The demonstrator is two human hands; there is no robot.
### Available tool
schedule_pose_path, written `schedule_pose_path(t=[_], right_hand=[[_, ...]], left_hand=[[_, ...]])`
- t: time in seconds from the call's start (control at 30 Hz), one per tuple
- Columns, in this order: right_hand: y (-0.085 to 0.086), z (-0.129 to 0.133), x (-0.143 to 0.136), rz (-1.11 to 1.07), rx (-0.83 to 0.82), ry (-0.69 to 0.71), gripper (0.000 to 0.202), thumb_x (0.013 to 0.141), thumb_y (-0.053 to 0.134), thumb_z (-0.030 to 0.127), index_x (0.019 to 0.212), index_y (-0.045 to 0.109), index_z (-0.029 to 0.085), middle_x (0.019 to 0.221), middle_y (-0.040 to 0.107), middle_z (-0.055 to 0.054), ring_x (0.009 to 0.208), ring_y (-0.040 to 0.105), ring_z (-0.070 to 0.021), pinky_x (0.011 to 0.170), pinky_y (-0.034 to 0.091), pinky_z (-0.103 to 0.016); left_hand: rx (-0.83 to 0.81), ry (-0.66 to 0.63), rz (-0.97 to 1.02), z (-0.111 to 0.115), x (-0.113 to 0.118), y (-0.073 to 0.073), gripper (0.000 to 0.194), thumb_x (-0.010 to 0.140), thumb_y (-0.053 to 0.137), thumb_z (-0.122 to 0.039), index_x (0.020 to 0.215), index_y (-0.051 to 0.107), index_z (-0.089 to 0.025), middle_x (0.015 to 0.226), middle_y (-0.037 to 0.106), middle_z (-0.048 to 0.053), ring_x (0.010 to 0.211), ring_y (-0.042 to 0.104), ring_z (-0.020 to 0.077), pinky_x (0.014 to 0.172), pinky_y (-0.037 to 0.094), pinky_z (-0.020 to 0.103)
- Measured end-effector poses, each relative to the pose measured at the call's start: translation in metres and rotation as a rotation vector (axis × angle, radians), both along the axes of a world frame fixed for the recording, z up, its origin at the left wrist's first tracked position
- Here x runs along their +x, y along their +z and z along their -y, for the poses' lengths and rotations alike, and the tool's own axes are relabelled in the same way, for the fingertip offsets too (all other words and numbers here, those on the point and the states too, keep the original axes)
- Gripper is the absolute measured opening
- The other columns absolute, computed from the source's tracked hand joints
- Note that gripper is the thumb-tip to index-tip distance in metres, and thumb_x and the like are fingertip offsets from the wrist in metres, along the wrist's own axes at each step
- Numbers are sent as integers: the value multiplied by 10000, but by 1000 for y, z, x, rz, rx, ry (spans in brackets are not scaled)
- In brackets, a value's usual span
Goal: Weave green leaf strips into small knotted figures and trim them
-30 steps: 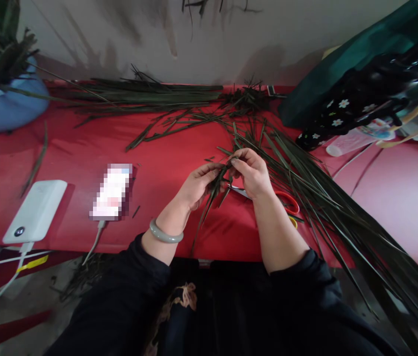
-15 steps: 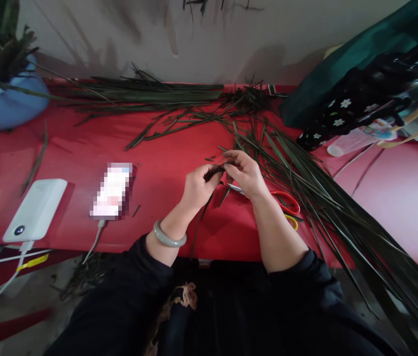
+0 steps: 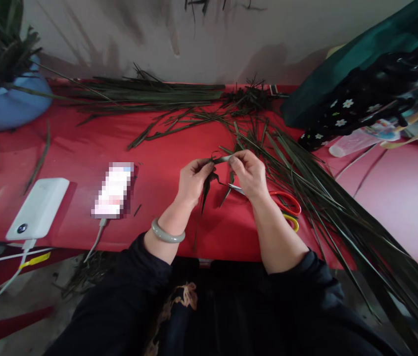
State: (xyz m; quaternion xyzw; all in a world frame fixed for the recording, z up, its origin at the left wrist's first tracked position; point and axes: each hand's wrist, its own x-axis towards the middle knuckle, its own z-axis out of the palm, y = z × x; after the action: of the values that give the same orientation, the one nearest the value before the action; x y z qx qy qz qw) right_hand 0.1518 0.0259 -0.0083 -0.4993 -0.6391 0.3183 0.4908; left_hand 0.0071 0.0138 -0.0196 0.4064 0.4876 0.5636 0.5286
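Observation:
A dark green leaf strip [image 3: 222,159] is stretched between my two hands above the red table [image 3: 171,198]. My left hand [image 3: 195,179] pinches its left end, where it looks folded or knotted, and pointed leaf ends [image 3: 205,194] hang below those fingers. The strip's other end is pinched between the thumb and fingers of my right hand [image 3: 248,170]. Under my right wrist lie scissors [image 3: 286,201] with red and yellow handles, their blades partly hidden by the hand.
Long leaves [image 3: 327,198] spread across the right side. More bundled strips [image 3: 149,94] lie along the wall. On the left are a phone [image 3: 113,190], a white power bank [image 3: 38,208] and a blue basin [image 3: 12,106] of leaves. A flowered umbrella [image 3: 346,111] leans at right.
My hands have drawn apart from nearly touching, and the leaf strip now shows between them. The hanging leaf ends below my left hand have come into clearer view.

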Motion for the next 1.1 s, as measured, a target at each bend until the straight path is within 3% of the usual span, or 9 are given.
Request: schedule_pose_path(t=[0.1,0.2,0.47,0.63,0.83,0.97,1.1], right_hand=[[1,4,-4,222,-59,152,163,786,604,362,839,632,211,758,659,-11,691,587,-145,669,450,-281],[-3,4,-7,337,-83,208,129,774,614,298,868,647,217,818,682,-20,737,614,-167,707,453,-299],[-2,0,2,374,171,53,102,805,543,190,821,638,223,870,674,-40,858,629,-188,745,486,-308],[2,0,7,381,266,81,134,803,523,147,835,628,224,1291,565,-70,1117,581,-207,858,499,-338],[-8,-9,10,396,280,176,166,783,504,95,807,619,212,1039,683,-51,1012,637,-184,903,497,-333],[-10,-10,11,420,313,140,183,787,481,84,832,608,209,1046,676,-58,1016,632,-183,880,504,-324],[-10,-12,12,406,304,70,177,793,466,94,826,595,212,1027,680,-58,983,639,-187,848,511,-336]], left_hand=[[20,31,102,-4,-1,-4,220,695,692,-333,817,645,-156,708,648,7,610,594,90,613,484,243],[53,37,155,-5,-3,-4,268,688,704,-386,817,628,-164,750,667,20,724,630,116,698,491,264],[-49,7,160,-4,-3,1,235,713,679,-378,832,622,-184,725,635,-1,651,590,90,588,445,215],[-75,-53,248,-3,-1,1,209,688,710,-317,804,627,-165,665,600,-18,560,550,63,544,434,200],[-160,-214,387,0,-3,6,255,631,761,-304,776,609,-159,696,617,-27,562,576,70,571,478,209],[-227,-281,409,4,-4,9,235,719,697,-345,850,611,-170,721,648,-9,559,604,100,554,478,232],[-279,-376,413,9,-4,14,235,762,652,-331,922,588,-171,732,669,13,642,655,155,670,525,313]])
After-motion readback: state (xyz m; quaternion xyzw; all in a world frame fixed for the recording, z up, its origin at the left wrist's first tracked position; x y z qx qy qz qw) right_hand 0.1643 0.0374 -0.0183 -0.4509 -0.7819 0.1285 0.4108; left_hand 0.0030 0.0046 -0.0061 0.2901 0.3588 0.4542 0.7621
